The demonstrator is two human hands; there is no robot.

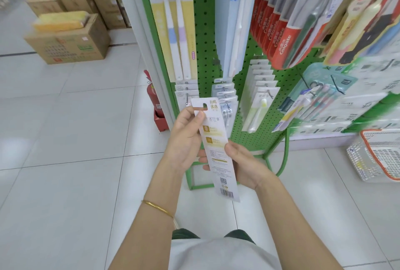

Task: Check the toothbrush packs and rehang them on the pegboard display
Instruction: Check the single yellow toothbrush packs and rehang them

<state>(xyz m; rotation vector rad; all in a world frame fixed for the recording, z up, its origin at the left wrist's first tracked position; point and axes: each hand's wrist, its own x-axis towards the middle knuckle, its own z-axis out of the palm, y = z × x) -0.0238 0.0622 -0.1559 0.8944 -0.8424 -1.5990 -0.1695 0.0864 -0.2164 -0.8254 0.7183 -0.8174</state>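
Head view: a person stands facing a shop display, both hands raised in front of its lower left corner.
Task item: long narrow white card toothbrush pack with gold bands and a barcode (213,137), printed back toward the camera, on no peg.
Attitude: near upright, top leaning slightly left, hang slot uppermost, barcode end lowest.
Left hand (186,137): pinches the pack's upper left edge just below the hang slot, thumb on the printed face.
Right hand (244,165): grips the pack's lower half, thumb across the right edge, fingers curled behind and showing past the left edge.
Wrist: thin gold bangle (158,208) on the left forearm.
Display: green perforated metal pegboard (204,31) on a green frame.
Nearest peg: short metal hook (187,98) by the board's lower left edge, carrying a row of white packs; the held pack's top sits just beside it, contact not determinable.
Upper left edge: yellow-and-white packs with blue and purple brushes (177,31).
Upper middle: pale blue packs with a white brush (233,20).
Upper right: row of red Colgate packs (279,38).
Lower middle: white packs with a pale green brush (259,105).
Right edge: further stock, too blurred to identify.
Floor: white tiles (65,139).
Left of display: red fire extinguisher (152,96); brown cardboard box (71,42) well apart.
Right of display: white wire basket with orange rim (376,157) on the floor.
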